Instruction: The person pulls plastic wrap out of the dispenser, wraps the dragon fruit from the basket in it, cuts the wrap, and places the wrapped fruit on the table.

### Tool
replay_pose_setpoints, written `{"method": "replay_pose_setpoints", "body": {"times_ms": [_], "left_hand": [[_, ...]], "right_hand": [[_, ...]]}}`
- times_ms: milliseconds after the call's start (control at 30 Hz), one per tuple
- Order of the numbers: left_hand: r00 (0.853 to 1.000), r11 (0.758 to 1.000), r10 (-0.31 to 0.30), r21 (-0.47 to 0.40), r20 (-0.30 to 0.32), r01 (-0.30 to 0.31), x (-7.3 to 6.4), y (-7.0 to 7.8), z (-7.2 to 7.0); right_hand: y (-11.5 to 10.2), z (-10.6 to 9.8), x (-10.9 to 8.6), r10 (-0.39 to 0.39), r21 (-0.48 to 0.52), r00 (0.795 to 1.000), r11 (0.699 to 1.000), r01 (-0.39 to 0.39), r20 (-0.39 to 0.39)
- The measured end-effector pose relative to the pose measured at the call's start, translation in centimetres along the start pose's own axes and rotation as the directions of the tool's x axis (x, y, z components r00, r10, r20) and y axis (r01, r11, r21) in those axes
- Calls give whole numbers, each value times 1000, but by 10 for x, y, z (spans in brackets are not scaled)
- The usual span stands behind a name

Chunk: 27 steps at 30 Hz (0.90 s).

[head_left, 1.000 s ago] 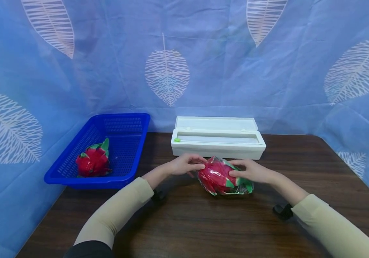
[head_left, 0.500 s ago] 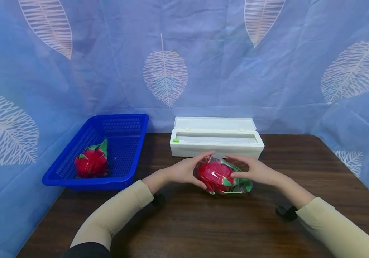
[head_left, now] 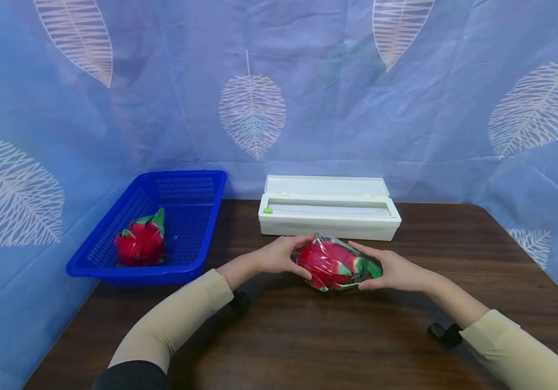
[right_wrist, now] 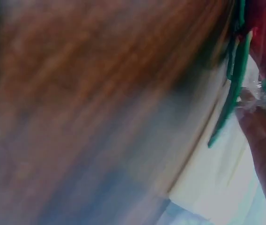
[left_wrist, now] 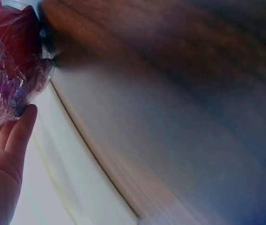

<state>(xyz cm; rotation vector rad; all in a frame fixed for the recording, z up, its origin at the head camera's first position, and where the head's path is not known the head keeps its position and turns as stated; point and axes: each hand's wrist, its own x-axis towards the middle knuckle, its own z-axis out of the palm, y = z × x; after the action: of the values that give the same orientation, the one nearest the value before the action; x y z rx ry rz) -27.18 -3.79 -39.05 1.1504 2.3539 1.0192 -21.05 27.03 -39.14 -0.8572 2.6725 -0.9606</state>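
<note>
Between the two hands, wrapped dragon fruit [head_left: 332, 260], red with green leaf tips, tight in shiny clear film [left_wrist: 4, 93]; clock directions below take this fruit as dial centre, head view. Left hand [head_left: 280, 257] at 9 o'clock, touching, curved round the fruit's left end: thumb on the near side, fingers on the far side. Right hand [head_left: 392, 271] at 3 o'clock, also touching, gripping the leafy right end, thumb near, fingers far. Hands apart from each other, fruit spans the gap; both clamped on it from opposite ends. Left wrist view: fingers against crinkled film. Right wrist view: fingertips at the film beside a long green leaf [right_wrist: 236, 84]; blurry. Cannot tell whether the fruit's underside rests on the bench [head_left: 308, 341]. At 12 o'clock, just beyond the fruit, long white box [head_left: 328, 228], lid [head_left: 325, 186] tipped back, small green tab [head_left: 267, 210] at its left end. Just past 9 o'clock, well apart, blue basket [head_left: 142, 275]; inside, toward its left side, second dragon fruit [head_left: 140, 245], red, green leaves toward 1 o'clock of its own body. Pale sleeve [head_left: 181, 311] on the left arm, another [head_left: 508, 338] on the right. Across the back, blue curtain [head_left: 328, 119] with white leaf prints.
</note>
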Motion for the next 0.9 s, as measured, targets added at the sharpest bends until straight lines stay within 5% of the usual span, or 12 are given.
{"method": "replay_pose_setpoints", "body": {"times_ms": [600, 900], "left_hand": [[999, 994, 0, 108, -32, 4, -6, -3, 3], [997, 998, 24, 57, -70, -20, -14, -7, -6]], "right_hand": [[-23, 16, 27, 33, -60, 998, 998, -36, -54], [-20, 19, 28, 19, -29, 999, 999, -20, -45]]}}
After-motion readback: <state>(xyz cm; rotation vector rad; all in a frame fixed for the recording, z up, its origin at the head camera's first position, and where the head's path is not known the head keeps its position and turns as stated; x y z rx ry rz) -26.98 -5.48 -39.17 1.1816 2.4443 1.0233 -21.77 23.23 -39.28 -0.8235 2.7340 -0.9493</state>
